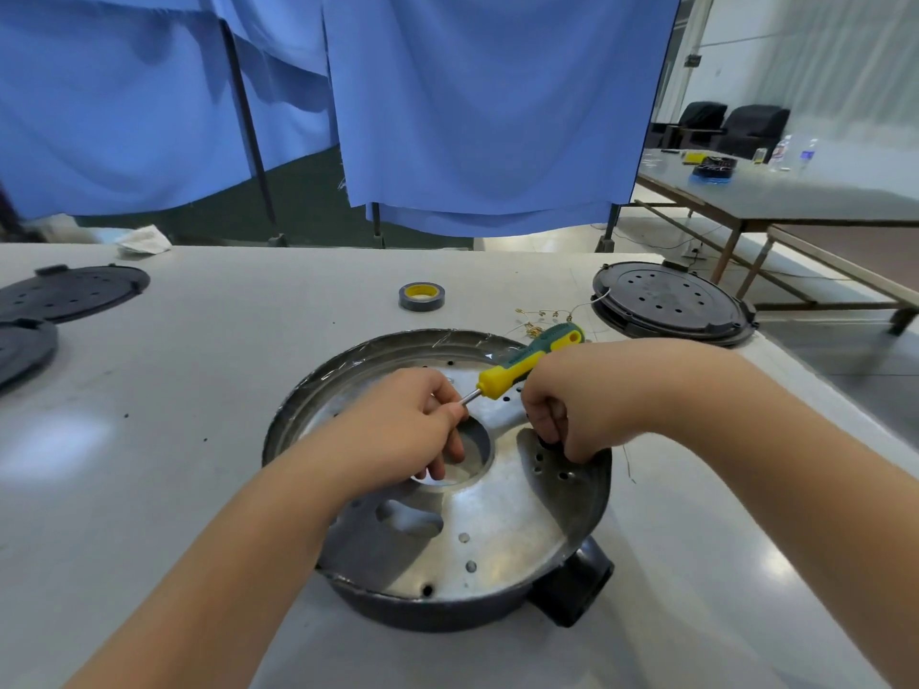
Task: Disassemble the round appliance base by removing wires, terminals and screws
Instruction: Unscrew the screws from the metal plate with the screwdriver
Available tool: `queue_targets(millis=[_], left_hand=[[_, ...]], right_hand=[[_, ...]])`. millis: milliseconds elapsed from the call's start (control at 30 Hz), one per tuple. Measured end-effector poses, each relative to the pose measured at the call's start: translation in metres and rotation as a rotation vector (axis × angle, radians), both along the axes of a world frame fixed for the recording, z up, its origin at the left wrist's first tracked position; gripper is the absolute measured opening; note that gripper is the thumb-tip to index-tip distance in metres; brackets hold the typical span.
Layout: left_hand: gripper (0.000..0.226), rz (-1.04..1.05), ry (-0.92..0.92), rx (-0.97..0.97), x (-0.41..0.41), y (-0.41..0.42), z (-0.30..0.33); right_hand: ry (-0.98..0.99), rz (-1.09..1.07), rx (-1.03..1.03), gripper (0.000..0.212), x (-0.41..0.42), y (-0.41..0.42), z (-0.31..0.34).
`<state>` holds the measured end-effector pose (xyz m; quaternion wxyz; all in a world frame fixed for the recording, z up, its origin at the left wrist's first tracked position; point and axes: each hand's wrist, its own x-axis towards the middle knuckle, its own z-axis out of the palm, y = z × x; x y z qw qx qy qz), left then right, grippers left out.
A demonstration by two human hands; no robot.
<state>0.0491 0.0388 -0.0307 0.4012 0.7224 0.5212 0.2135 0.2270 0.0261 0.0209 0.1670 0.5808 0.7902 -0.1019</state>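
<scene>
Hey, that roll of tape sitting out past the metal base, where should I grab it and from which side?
Come from straight above. The tape roll lies flat on the table with its open core facing up and bare table all round, so pinch across the outer wall, or hook a finger into the yellow core.

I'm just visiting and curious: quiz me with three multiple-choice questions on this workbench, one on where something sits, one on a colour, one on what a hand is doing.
1. The tape roll lies:
A. inside the base
B. on the table beyond the base
C. on the far black cover

2. The screwdriver handle is:
A. red and black
B. green and yellow
C. all blue

3. The left hand:
A. lies flat on the table
B. grips the tape
C. pinches the screwdriver shaft

Answers:
1 B, it sits past the base rim.
2 B, both colours show.
3 C, fingers close on the shaft.
</scene>
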Motion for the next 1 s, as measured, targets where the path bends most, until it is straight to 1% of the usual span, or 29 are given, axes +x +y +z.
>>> queue_targets(millis=[133,267,400,533,667,733,767,833,933,1000], left_hand=[[0.017,-0.002,0.001,0.014,0.000,0.000,-0.001],[0.017,-0.006,0.000,0.014,0.000,0.000,0.000],[0.016,-0.009,0.000,0.010,-0.001,-0.001,0.000],[0.016,-0.005,-0.014,0.001,0.000,-0.001,0.000],[0.016,-0.005,-0.030,-0.011,0.000,-0.001,0.001],[0.017,-0.001,-0.039,-0.019,0.000,-0.001,0.002],[0.017,0.001,-0.043,-0.021,0.000,-0.001,0.002],[0.017,-0.001,-0.044,-0.022,0.000,-0.001,0.002],[0.017,-0.010,-0.036,-0.023,-0.001,-0.001,0.003],[0.017,-0.012,-0.045,-0.028,-0.002,-0.001,0.003]], right_hand=[[-0.081,0.087,0.015,0.008,-0.002,-0.004,-0.002],[-0.168,0.164,0.058,0.014,-0.001,-0.007,-0.003],[-0.224,0.216,0.074,0.016,0.000,-0.009,-0.005],[-0.238,0.239,0.068,0.016,0.001,-0.010,-0.005],[-0.198,0.253,0.111,0.015,0.002,-0.008,0.001],[-0.143,0.231,0.124,0.006,0.003,-0.006,0.006],[-0.097,0.214,0.126,0.006,0.004,-0.005,0.009],[0.026,0.154,0.119,0.018,0.009,-0.004,0.014],[0.270,0.040,0.175,0.019,0.025,-0.004,0.023],[0.488,-0.043,0.214,0.023,0.041,-0.007,0.028]])
